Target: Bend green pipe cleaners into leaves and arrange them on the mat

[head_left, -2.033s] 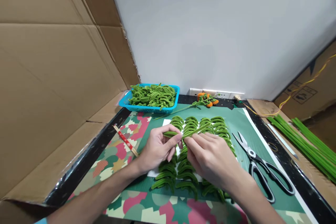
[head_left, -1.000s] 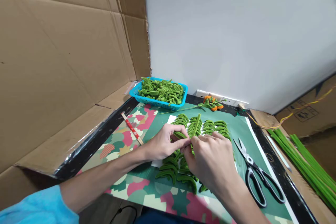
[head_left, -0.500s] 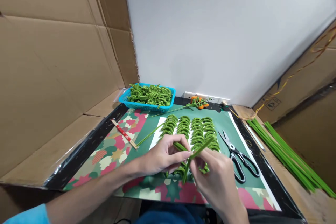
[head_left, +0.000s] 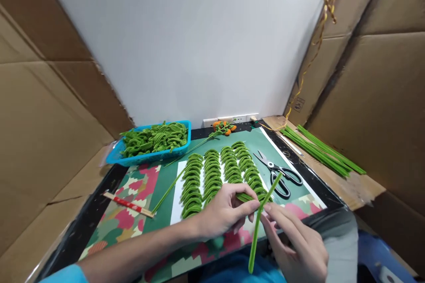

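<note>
My left hand (head_left: 229,208) pinches green pipe cleaners between thumb and forefinger, with one bent piece inside its curled fingers. A long green pipe cleaner (head_left: 255,241) crosses at the fingertips, tilted, its lower end hanging toward my lap. At that crossing, the thumb and fingertips of my right hand (head_left: 297,241) close on the pipe cleaner; their exact contact is partly hidden. Beneath and beyond my hands, rows of curved green pipe-cleaner pieces (head_left: 212,168) lie on white paper (head_left: 176,205). Black-handled scissors (head_left: 277,172) lie open just past my right hand.
A blue basket (head_left: 146,158) heaped with green pieces stands at the back left. Chopsticks in a red wrapper (head_left: 128,204) lie at left. Orange flowers (head_left: 224,127) rest near a power strip (head_left: 244,118). Loose green pipe cleaners (head_left: 318,150) lie on cardboard at right.
The view has turned to the right and tilted. The crossing pipe cleaner now hangs lower and shows more of its length. My right hand has opened out slightly, fingers straighter.
</note>
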Motion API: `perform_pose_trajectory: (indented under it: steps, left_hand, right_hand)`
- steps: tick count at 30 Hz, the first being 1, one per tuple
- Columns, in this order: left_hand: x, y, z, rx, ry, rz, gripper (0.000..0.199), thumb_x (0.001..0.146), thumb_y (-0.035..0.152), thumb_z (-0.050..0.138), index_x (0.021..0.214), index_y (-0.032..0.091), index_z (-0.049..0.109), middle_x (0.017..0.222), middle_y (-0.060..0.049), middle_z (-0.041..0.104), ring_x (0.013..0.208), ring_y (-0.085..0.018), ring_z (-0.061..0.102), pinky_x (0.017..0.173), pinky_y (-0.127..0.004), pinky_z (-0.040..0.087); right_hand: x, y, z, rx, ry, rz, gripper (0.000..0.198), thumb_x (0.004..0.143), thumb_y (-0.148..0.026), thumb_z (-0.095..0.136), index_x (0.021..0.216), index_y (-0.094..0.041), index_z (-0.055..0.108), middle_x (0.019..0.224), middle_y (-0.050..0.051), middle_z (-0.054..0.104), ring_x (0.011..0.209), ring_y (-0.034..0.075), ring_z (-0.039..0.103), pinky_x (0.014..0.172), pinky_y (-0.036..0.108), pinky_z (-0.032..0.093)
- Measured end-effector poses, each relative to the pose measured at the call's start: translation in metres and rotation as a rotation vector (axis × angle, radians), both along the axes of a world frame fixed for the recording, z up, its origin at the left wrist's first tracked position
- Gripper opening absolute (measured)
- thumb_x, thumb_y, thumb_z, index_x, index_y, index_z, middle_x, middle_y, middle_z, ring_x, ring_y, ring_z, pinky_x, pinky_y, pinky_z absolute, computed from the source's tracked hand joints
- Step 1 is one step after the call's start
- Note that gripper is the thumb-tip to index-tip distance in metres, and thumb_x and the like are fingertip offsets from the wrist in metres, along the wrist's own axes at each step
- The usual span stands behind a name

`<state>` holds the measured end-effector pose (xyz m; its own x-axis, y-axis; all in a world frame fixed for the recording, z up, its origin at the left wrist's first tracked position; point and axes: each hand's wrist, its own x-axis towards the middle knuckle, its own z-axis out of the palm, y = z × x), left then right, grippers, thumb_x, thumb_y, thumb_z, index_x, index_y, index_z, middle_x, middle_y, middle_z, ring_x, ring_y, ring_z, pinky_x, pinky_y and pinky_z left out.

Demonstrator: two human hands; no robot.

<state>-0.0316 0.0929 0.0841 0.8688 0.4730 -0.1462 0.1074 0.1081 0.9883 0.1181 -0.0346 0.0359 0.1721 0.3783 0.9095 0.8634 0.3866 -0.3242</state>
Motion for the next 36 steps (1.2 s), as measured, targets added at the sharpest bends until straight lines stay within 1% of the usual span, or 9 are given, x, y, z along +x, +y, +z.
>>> perform_pose_trajectory:
  steps: [4, 8, 12, 15, 18, 23, 27, 33, 36]
  left_hand:
    - [0.000, 0.000, -0.012, -0.081, -0.008, -0.036, 0.042, 0.095, 0.056, 0.074, 0.103, 0.018, 0.058, 0.064, 0.005, 0.061, 0.039, -0.005, 0.047, 0.036, -0.015, 0.032]
    - [-0.005, 0.002, -0.013, -0.109, 0.001, -0.075, 0.043, 0.094, 0.055, 0.076, 0.107, 0.019, 0.058, 0.068, 0.004, 0.064, 0.039, -0.005, 0.048, 0.036, -0.016, 0.035]
    - [-0.009, 0.005, -0.009, -0.097, 0.012, -0.075, 0.043, 0.093, 0.056, 0.077, 0.103, 0.018, 0.060, 0.052, 0.007, 0.057, 0.036, -0.007, 0.045, 0.035, -0.015, 0.033]
    - [-0.010, 0.007, -0.008, -0.095, 0.027, -0.074, 0.044, 0.092, 0.059, 0.076, 0.099, 0.019, 0.061, 0.048, 0.007, 0.055, 0.034, -0.008, 0.042, 0.034, -0.016, 0.030]
    - [-0.011, 0.010, -0.008, -0.074, 0.039, -0.087, 0.044, 0.091, 0.060, 0.076, 0.098, 0.019, 0.062, 0.046, 0.007, 0.053, 0.034, -0.009, 0.041, 0.034, -0.018, 0.030]
    - [-0.013, 0.011, -0.001, 0.100, 0.039, -0.093, 0.039, 0.094, 0.055, 0.074, 0.098, 0.017, 0.065, 0.048, 0.008, 0.049, 0.039, -0.010, 0.044, 0.039, -0.020, 0.031]
    - [-0.014, 0.009, 0.004, 0.172, 0.037, -0.061, 0.038, 0.097, 0.054, 0.070, 0.100, 0.016, 0.066, 0.054, 0.007, 0.049, 0.045, -0.009, 0.045, 0.044, -0.020, 0.032]
    - [-0.014, 0.011, 0.004, 0.148, 0.042, -0.100, 0.041, 0.098, 0.058, 0.068, 0.103, 0.018, 0.062, 0.054, 0.008, 0.049, 0.046, -0.010, 0.044, 0.046, -0.021, 0.034]
    - [-0.015, 0.011, 0.005, 0.243, 0.035, -0.101, 0.036, 0.100, 0.052, 0.066, 0.102, 0.017, 0.064, 0.058, 0.007, 0.047, 0.050, -0.010, 0.042, 0.048, -0.021, 0.033]
  right_hand:
    - [0.007, -0.005, 0.008, -0.069, -0.053, 0.017, 0.022, 0.097, -0.001, 0.069, 0.114, -0.012, 0.077, 0.101, 0.011, 0.084, 0.087, 0.017, 0.083, 0.084, 0.021, 0.063]
    - [0.005, -0.009, 0.008, -0.136, -0.062, 0.009, 0.027, 0.097, 0.002, 0.066, 0.116, -0.014, 0.078, 0.104, 0.011, 0.083, 0.089, 0.016, 0.082, 0.081, 0.022, 0.062]
    - [0.003, -0.011, 0.002, -0.180, -0.109, 0.009, 0.031, 0.098, 0.002, 0.064, 0.119, -0.015, 0.079, 0.107, 0.012, 0.083, 0.091, 0.017, 0.082, 0.077, 0.023, 0.062]
    - [0.001, -0.009, -0.005, -0.149, -0.145, 0.002, 0.029, 0.099, 0.000, 0.064, 0.120, -0.015, 0.079, 0.107, 0.013, 0.083, 0.091, 0.019, 0.083, 0.079, 0.024, 0.063]
    - [-0.001, -0.005, -0.011, -0.057, -0.166, -0.034, 0.024, 0.100, -0.003, 0.066, 0.117, -0.014, 0.079, 0.102, 0.012, 0.084, 0.088, 0.019, 0.083, 0.081, 0.025, 0.063]
    - [-0.006, 0.002, -0.015, 0.009, -0.170, -0.070, 0.030, 0.093, 0.005, 0.072, 0.116, -0.014, 0.079, 0.095, 0.010, 0.084, 0.080, 0.018, 0.083, 0.080, 0.025, 0.063]
    - [-0.009, 0.003, -0.017, -0.012, -0.122, -0.082, 0.024, 0.098, -0.001, 0.070, 0.114, -0.014, 0.079, 0.097, 0.009, 0.085, 0.085, 0.019, 0.084, 0.084, 0.025, 0.063]
    - [-0.010, 0.005, -0.025, -0.017, -0.112, -0.112, 0.026, 0.098, -0.001, 0.070, 0.116, -0.016, 0.080, 0.098, 0.007, 0.085, 0.085, 0.019, 0.084, 0.084, 0.025, 0.065]
    - [-0.017, 0.007, -0.025, 0.027, -0.048, -0.138, 0.027, 0.095, -0.001, 0.072, 0.114, -0.018, 0.080, 0.095, 0.006, 0.084, 0.081, 0.020, 0.083, 0.081, 0.027, 0.066]
